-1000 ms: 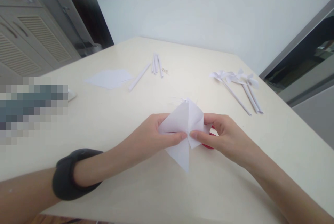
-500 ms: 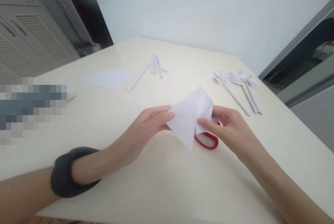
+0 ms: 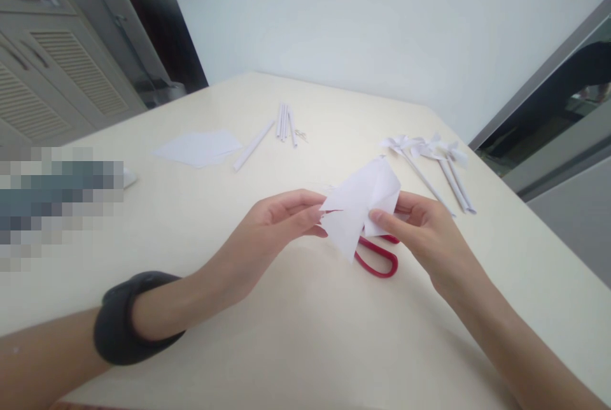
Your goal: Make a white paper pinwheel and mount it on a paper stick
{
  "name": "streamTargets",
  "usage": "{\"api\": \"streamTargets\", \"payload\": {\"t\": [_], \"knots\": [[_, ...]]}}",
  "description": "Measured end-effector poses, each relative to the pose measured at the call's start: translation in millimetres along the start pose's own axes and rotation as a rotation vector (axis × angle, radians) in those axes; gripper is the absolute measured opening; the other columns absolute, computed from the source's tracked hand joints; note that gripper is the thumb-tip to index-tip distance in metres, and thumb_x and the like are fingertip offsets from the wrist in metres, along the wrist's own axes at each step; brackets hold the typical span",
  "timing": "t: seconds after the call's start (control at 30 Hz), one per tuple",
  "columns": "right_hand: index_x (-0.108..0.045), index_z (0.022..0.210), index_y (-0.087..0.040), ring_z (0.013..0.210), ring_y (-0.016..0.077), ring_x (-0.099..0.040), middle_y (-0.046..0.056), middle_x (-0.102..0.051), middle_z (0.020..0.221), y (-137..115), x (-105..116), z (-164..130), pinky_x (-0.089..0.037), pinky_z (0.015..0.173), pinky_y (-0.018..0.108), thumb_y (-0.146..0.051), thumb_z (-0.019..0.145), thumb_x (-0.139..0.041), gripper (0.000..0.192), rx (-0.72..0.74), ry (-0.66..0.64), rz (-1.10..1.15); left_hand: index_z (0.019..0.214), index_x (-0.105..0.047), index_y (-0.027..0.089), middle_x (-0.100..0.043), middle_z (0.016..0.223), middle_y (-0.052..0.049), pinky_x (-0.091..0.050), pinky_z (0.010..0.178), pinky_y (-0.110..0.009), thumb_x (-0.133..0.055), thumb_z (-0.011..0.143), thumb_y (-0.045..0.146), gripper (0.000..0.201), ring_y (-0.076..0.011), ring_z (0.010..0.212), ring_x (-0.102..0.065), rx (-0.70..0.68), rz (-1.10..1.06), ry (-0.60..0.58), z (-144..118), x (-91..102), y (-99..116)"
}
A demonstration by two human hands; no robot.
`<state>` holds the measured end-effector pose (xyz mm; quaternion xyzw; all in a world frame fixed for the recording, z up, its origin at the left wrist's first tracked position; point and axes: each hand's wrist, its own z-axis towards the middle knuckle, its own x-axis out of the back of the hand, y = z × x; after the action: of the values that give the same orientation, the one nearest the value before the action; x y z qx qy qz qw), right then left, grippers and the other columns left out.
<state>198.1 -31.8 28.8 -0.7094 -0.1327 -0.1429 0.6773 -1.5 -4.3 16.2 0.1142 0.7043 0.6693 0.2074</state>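
A white sheet of paper [image 3: 351,203], with a folded-over part on its right and a slit at its left edge, is held above the table. My right hand [image 3: 415,222] pinches the folded part, thumb on top and fingers behind. At the slit left corner, my left hand [image 3: 291,222] has its thumb and fingers closed on the paper's edge; the exact contact is small and hard to see. Beneath the paper lie scissors with red handles [image 3: 389,270], their blades hidden.
Flat white sheets [image 3: 198,149] lie at the table's left. Rolled paper sticks [image 3: 285,122] and a separate roll [image 3: 252,147] lie farther back, with small wire-like bits [image 3: 300,135] beside them. Several paper pinwheels [image 3: 432,149] on sticks rest at the right. A pixelated object [image 3: 57,193] is far left.
The left corner of the paper now shows an open slit, and my left thumb has slid off its face towards the edge. The paper has shifted slightly right, showing more red handle.
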Motion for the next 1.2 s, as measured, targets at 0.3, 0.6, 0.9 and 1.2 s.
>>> {"api": "streamTargets", "payload": {"t": [0.3, 0.6, 0.9, 1.2], "knots": [[-0.063, 0.09, -0.019, 0.085, 0.0221, -0.061, 0.005, -0.066, 0.089, -10, 0, -4, -0.049, 0.075, 0.034, -0.03, 0.083, -0.054, 0.016, -0.018, -0.067, -0.019, 0.107, -0.064, 0.025, -0.069, 0.109, -0.001, -0.05, 0.081, -0.027, -0.063, 0.077, 0.017, 0.031, -0.0198, 0.096, -0.064, 0.068, 0.017, -0.114, -2, 1.3, 1], [-0.063, 0.079, -0.02, 0.077, 0.0226, -0.063, 0.002, -0.066, 0.081, -8, -10, -4, -0.05, 0.062, 0.032, -0.028, 0.077, -0.059, 0.009, -0.036, -0.006, -0.031, 0.095, -0.066, 0.022, -0.071, 0.1, -0.003, -0.051, 0.076, -0.032, -0.073, 0.066, 0.023, 0.03, -0.0246, 0.091, -0.065, 0.117, 0.053, -0.064, -1, -9.6, 3], [-0.063, 0.08, -0.019, 0.071, 0.0192, -0.062, 0.001, -0.066, 0.079, -10, -10, -5, -0.045, 0.056, 0.028, -0.027, 0.079, -0.058, 0.01, -0.023, -0.004, -0.08, 0.076, -0.056, 0.02, -0.058, 0.076, 0.0, -0.046, 0.076, -0.035, -0.069, 0.068, 0.029, 0.018, -0.0199, 0.079, -0.056, 0.124, 0.001, -0.169, -1, -3.8, 1], [-0.059, 0.075, -0.02, 0.066, 0.0119, -0.052, -0.004, -0.059, 0.069, -7, -13, -11, -0.041, 0.062, 0.025, -0.024, 0.082, -0.054, 0.01, 0.092, -0.081, -0.18, 0.079, -0.06, 0.022, -0.062, 0.085, 0.0, -0.045, 0.078, -0.033, -0.067, 0.072, 0.029, 0.012, -0.021, 0.088, -0.056, 0.213, 0.085, -0.233, 1, -1.6, 1]]}}
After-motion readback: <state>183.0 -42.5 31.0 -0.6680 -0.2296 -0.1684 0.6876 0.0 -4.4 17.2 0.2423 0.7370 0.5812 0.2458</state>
